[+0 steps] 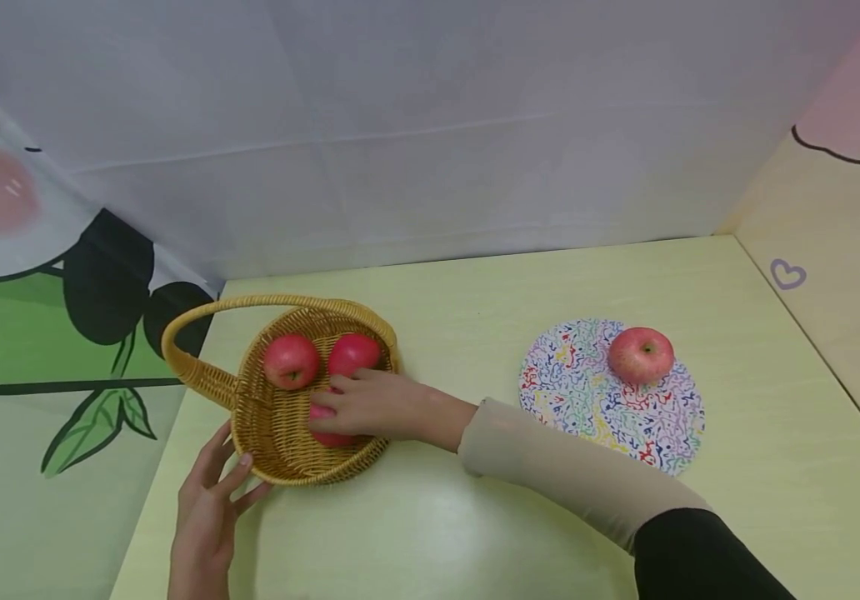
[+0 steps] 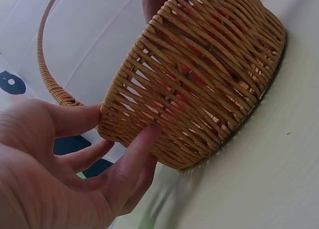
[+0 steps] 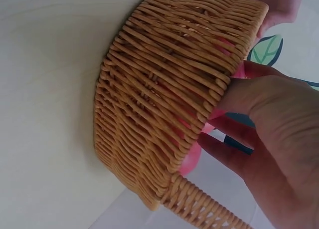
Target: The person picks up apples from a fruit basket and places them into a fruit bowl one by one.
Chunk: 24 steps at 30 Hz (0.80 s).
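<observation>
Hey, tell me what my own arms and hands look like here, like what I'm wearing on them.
Neither hand wears a glove. Above your right hand, a plain beige sleeve covers the forearm down to the wrist, with black fabric higher up. Your left hand and wrist are bare; no sleeve shows there.

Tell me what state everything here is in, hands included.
Basket, standing on the table, handle raised.
Basket apples, three visible, one mostly covered by the right hand.
Lone apple, resting on the mat, stem end showing.
Mat, flat, partly hidden behind the sleeve.
Left hand, touching the basket's outer side.
Right hand, in the basket on an apple, grip partly hidden.
</observation>
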Each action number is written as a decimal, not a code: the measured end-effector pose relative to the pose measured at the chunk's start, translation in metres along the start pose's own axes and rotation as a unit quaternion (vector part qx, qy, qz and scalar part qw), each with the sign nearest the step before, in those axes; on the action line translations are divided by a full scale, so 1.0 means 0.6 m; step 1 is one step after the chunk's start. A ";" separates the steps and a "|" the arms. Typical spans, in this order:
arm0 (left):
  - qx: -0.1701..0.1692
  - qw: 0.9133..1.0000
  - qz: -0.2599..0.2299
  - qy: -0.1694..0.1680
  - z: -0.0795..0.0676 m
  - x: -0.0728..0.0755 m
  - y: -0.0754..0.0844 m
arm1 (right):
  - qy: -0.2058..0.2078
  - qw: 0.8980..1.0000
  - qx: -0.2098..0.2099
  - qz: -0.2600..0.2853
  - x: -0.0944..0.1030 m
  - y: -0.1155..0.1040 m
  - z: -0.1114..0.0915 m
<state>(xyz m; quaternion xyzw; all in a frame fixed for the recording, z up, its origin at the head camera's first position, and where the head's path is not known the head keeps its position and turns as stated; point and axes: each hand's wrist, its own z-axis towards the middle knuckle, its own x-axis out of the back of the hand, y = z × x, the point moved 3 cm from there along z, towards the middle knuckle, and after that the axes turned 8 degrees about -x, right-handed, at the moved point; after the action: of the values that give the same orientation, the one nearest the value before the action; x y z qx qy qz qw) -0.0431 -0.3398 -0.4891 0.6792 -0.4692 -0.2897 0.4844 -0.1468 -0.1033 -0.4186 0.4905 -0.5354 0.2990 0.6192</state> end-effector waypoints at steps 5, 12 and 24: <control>-0.003 1.000 -0.002 -0.002 0.000 0.000 -0.001 | -0.003 1.000 0.002 -0.005 -0.009 -0.003 0.014; -0.008 1.000 -0.001 -0.001 -0.001 0.000 -0.001 | -0.007 1.000 -0.006 -0.012 -0.018 -0.006 0.028; -0.008 1.000 0.002 -0.003 0.000 0.000 -0.003 | 0.009 1.000 0.006 -0.007 -0.027 -0.003 0.036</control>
<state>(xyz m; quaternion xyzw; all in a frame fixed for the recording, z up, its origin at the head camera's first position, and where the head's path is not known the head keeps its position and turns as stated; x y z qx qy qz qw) -0.0426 -0.3395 -0.4906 0.6737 -0.4696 -0.2946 0.4887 -0.1572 -0.1216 -0.4359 0.4950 -0.5251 0.3020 0.6230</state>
